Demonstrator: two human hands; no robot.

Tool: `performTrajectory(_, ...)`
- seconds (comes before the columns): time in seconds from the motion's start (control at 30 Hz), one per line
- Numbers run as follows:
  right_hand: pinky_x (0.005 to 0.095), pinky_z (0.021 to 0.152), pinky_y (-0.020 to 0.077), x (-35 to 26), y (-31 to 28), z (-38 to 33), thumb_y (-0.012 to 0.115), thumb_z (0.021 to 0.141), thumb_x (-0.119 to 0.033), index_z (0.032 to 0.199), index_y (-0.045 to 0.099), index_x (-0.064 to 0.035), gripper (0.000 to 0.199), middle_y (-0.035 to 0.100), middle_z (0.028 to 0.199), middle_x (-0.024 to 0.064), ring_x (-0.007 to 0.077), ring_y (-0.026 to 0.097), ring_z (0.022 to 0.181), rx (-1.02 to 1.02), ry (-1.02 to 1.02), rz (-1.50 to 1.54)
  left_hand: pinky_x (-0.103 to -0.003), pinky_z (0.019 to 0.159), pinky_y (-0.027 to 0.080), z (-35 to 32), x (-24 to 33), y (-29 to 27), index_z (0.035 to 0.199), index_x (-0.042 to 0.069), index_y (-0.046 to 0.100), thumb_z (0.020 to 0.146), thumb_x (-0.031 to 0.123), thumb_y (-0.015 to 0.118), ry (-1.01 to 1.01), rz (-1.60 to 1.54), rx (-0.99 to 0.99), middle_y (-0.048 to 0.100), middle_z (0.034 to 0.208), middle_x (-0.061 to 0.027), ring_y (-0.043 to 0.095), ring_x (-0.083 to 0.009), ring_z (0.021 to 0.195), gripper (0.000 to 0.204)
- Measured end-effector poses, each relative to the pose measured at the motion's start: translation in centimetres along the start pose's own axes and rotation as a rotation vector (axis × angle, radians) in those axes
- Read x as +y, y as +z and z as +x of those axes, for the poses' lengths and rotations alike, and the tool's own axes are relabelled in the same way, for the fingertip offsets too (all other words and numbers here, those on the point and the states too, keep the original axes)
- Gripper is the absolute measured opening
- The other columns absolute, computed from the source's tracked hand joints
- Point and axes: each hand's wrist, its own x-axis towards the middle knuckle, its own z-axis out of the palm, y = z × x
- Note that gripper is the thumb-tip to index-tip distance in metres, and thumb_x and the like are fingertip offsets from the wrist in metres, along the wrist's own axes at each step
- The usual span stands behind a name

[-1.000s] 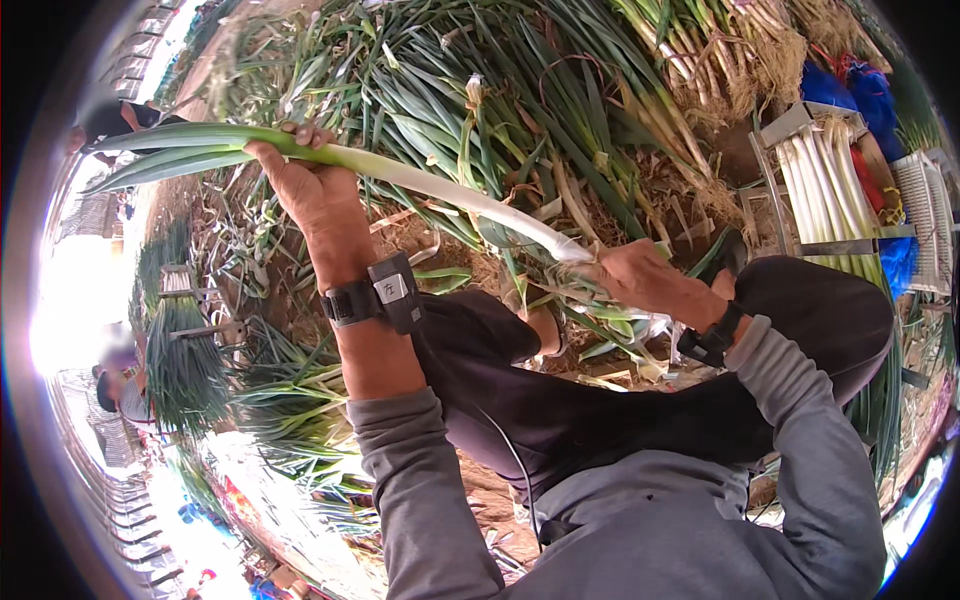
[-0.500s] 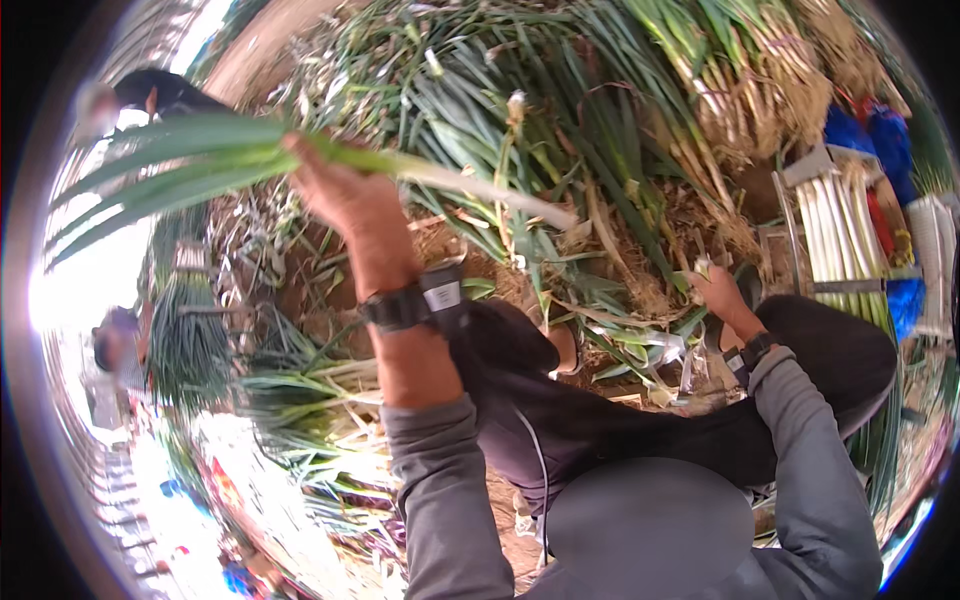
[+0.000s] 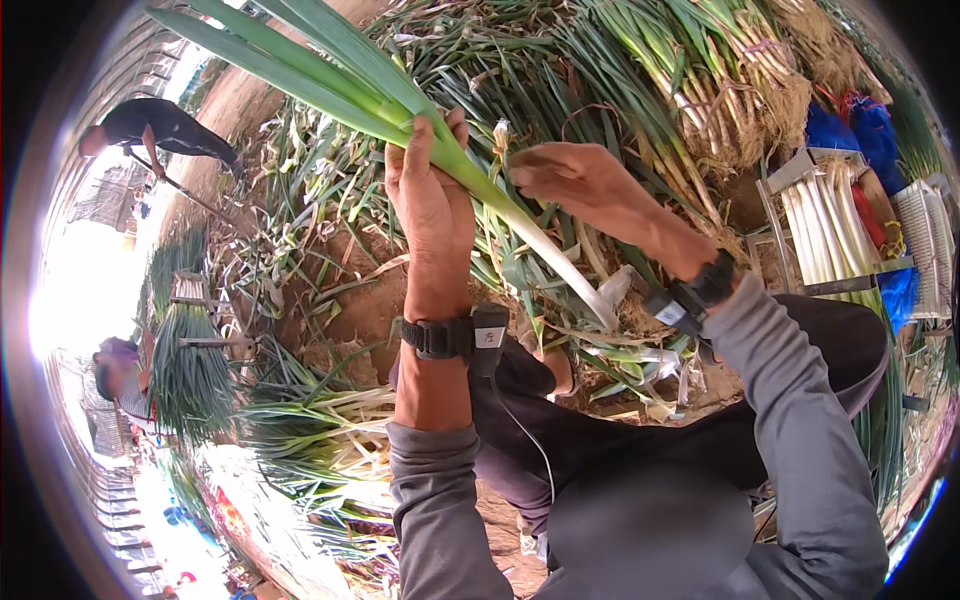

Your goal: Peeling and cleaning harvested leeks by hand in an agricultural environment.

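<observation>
My left hand is closed around a large green onion, just where its green leaves meet the stem. The leaves spread to the upper left. Its long white stem slants down to the right, ending above the trimmings at my feet. My right hand is beside the stem, its fingers stretched toward it and slightly blurred. Nothing shows gripped in that hand, and whether the fingertips touch the stem is unclear. A pale, papery scrap shows by the stem's lower end.
Loose green onions heap ahead of me, with rooty bundles at far right. A metal rack of white-stemmed onions stands right. More onions lie left, near another rack. A person bends over a long-handled tool at far left.
My left hand has brought the green onion rightward and tilted its leaves upward. My right hand has risen from the trimmings near my knee to beside the stem.
</observation>
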Motion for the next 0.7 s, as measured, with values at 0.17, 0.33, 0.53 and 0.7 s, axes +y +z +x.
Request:
performTrajectory(0.17, 0.0286, 0.071, 0.0487, -0.2, 1.2, 2.4, 0.068, 0.097, -0.029, 0.108, 0.068, 0.0070, 0.038, 0.067, 0.087, 0.0094, 0.0089, 0.059, 0.082, 0.064, -0.111, 0.024, -0.037, 0.092, 0.055, -0.2, -0.6, 0.4, 0.120, -0.002, 0.054, 0.099, 0.018, 0.063, -0.096, -0.060, -0.076, 0.065, 0.109, -0.0136, 0.067, -0.0259, 0.103, 0.030)
performTrajectory(0.33, 0.0353, 0.069, 0.0503, 1.1, 1.8, -0.7, 0.067, 0.096, -0.033, 0.107, 0.070, -0.0002, 0.034, 0.066, 0.089, 0.0092, 0.0199, 0.064, 0.079, 0.146, -0.083, -0.356, -0.038, 0.093, 0.057, 0.1, -0.3, 0.6, 0.121, 0.001, 0.054, 0.097, 0.018, 0.068, 0.060, 0.034, -0.004, 0.064, 0.110, -0.0108, 0.067, -0.0249, 0.101, 0.033)
performTrajectory(0.53, 0.0435, 0.069, 0.0509, 2.2, 3.0, -1.8, 0.067, 0.091, -0.022, 0.100, 0.071, -0.0066, 0.019, 0.061, 0.086, 0.0108, 0.0331, 0.063, 0.081, 0.267, -0.178, -0.606, -0.045, 0.098, 0.055, -0.2, -1.5, 0.2, 0.122, 0.005, 0.055, 0.094, 0.012, 0.070, 0.093, 0.026, 0.065, 0.059, 0.115, -0.0100, 0.066, -0.0314, 0.105, 0.032)
performTrajectory(0.7, 0.0458, 0.067, 0.0509, 2.2, 3.5, -2.2, 0.066, 0.087, -0.016, 0.092, 0.069, -0.0052, 0.012, 0.062, 0.083, 0.0113, 0.0347, 0.064, 0.079, 0.293, -0.259, -0.699, -0.041, 0.092, 0.057, -0.7, -1.7, 0.7, 0.118, 0.006, 0.056, 0.092, 0.014, 0.073, 0.127, 0.024, 0.067, 0.062, 0.109, -0.0061, 0.068, -0.0256, 0.097, 0.033)
